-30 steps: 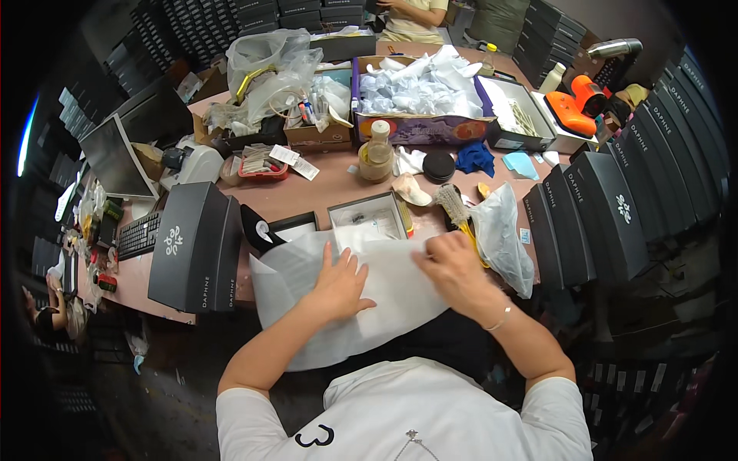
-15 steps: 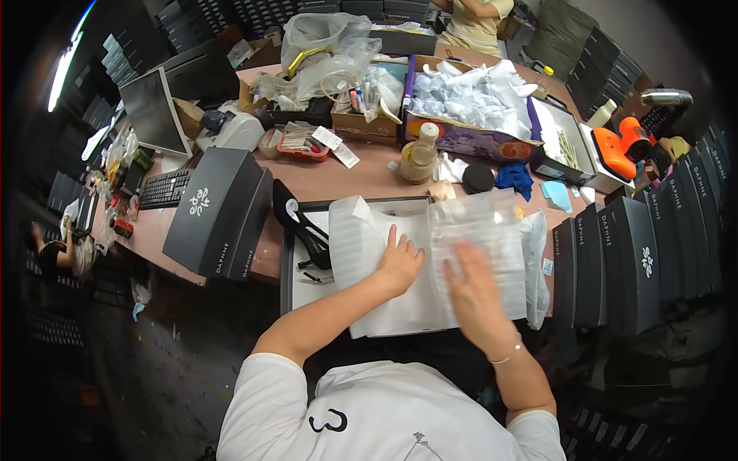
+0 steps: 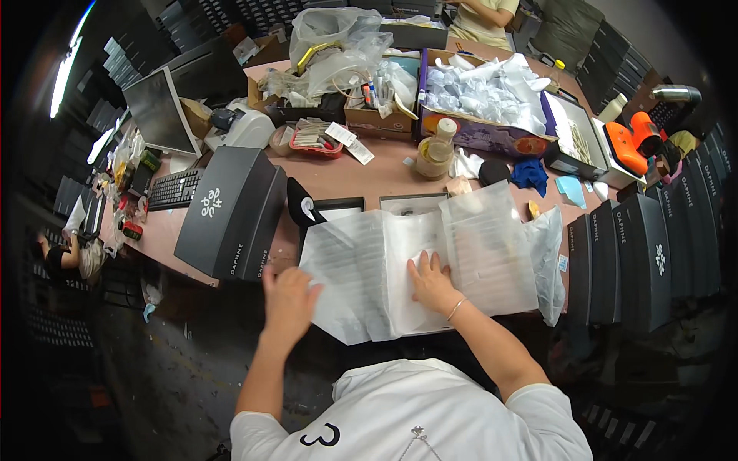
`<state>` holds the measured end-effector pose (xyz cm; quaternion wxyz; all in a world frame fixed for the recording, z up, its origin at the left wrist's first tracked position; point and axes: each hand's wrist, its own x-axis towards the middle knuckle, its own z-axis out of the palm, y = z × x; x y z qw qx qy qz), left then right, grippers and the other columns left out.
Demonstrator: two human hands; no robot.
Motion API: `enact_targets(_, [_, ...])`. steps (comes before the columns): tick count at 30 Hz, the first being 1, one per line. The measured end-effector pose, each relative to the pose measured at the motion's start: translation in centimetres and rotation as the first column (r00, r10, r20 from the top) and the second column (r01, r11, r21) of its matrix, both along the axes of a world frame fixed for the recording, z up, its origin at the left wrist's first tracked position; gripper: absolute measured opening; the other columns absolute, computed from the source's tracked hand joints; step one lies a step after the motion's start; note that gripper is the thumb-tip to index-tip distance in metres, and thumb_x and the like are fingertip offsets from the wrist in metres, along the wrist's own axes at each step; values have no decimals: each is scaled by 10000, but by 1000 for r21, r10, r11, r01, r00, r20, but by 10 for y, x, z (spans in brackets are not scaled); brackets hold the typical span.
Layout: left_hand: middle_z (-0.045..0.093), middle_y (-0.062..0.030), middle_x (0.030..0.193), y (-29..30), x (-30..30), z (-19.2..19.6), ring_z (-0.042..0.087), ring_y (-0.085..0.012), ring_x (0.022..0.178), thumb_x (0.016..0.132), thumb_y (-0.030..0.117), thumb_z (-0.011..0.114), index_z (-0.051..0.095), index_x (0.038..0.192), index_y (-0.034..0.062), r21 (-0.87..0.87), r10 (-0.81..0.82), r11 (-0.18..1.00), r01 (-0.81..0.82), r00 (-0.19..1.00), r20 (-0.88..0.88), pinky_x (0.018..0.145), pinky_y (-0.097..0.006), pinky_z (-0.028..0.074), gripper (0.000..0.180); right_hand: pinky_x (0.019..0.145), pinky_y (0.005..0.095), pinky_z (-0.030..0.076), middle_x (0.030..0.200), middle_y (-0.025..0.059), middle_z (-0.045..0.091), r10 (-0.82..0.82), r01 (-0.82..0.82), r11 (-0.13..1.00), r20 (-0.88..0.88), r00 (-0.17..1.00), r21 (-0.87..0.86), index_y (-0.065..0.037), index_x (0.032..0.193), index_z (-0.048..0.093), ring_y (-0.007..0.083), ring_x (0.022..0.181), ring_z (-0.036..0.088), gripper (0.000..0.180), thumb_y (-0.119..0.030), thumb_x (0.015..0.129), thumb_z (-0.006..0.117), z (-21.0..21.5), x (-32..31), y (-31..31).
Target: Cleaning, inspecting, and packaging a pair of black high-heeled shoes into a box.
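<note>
A translucent white wrapping sheet (image 3: 350, 265) lies spread over a shoebox. Its other flap (image 3: 492, 253) reaches out to the right, and white paper (image 3: 406, 300) shows between the two halves. Flat on that paper rests my right hand (image 3: 434, 286), fingers spread. My left hand (image 3: 290, 301) is beside the sheet's left edge, fingers apart and holding nothing. At the upper left a black high-heeled shoe (image 3: 300, 203) pokes out; the sheet hides most of it. Only parts of the shoebox (image 3: 338, 204) rim show at the far side.
Dark lidded shoeboxes (image 3: 223, 211) stand left, with a row of more boxes (image 3: 646, 253) at right. Behind are a liquid-filled bottle (image 3: 437, 154), a purple carton (image 3: 484, 132) of crumpled paper, a red basket (image 3: 317, 142), a blue cloth (image 3: 530, 175) and a plastic bag (image 3: 547, 261).
The left flap has been spread leftward, covering most of the shoe. My left hand moved from the paper to the left edge; my right hand came left and down onto the paper.
</note>
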<state>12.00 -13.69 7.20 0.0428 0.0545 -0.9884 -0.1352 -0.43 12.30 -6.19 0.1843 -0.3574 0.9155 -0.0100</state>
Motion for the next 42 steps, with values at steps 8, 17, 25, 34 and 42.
enact_targets(8, [590, -267, 1129, 108, -47, -103, 570, -358, 1045, 812, 190, 696, 506, 1246, -96, 712, 211, 692, -120, 977, -41, 927, -407, 445, 553, 937, 517, 445, 1356, 296, 425, -195, 0, 894, -391, 900, -448, 43, 1367, 382, 436, 1245, 436, 782, -304, 763, 737, 81, 14, 16])
enact_targets(17, [602, -192, 1131, 73, -76, -30, 591, -258, 1010, 770, 98, 560, 556, 1201, -85, 781, 2, 619, -79, 995, 99, 880, -342, 468, 468, 994, 426, 406, 1411, 268, 400, -184, 516, 464, 492, 851, -720, -59, 1501, 190, 390, 1210, 496, 772, -258, 878, 599, 72, -6, 80])
enact_targets(25, [459, -186, 1342, 122, -52, -49, 526, -234, 1164, 788, 233, 598, 314, 1406, -29, 935, 142, -345, 81, 989, -33, 967, -336, 437, 729, 1117, 371, 251, 1527, 189, 248, 14, 570, 198, 583, 812, -798, -66, 1519, 148, 278, 1387, 289, 806, -259, 876, 593, 110, -4, 93])
enact_targets(34, [471, -239, 1322, 123, -83, -61, 386, -425, 1297, 796, 83, 638, 461, 1333, -25, 509, -61, 844, 169, 973, -222, 1103, -518, 267, 576, 837, 333, 495, 1069, 123, 679, -481, 506, 330, 319, 816, -797, -21, 1191, 617, 215, 965, 644, 324, -173, 905, 608, 72, -131, 143])
enact_targets(42, [642, -89, 1070, 132, -104, -90, 576, -289, 1088, 724, 163, 706, 660, 1028, 42, 218, -186, 955, 202, 978, -91, 1075, -590, 209, 331, 810, 428, 510, 943, 170, 647, -640, 426, 767, -531, 555, -480, -55, 1006, 668, 344, 923, 629, 219, -93, 792, 641, 78, -421, 342])
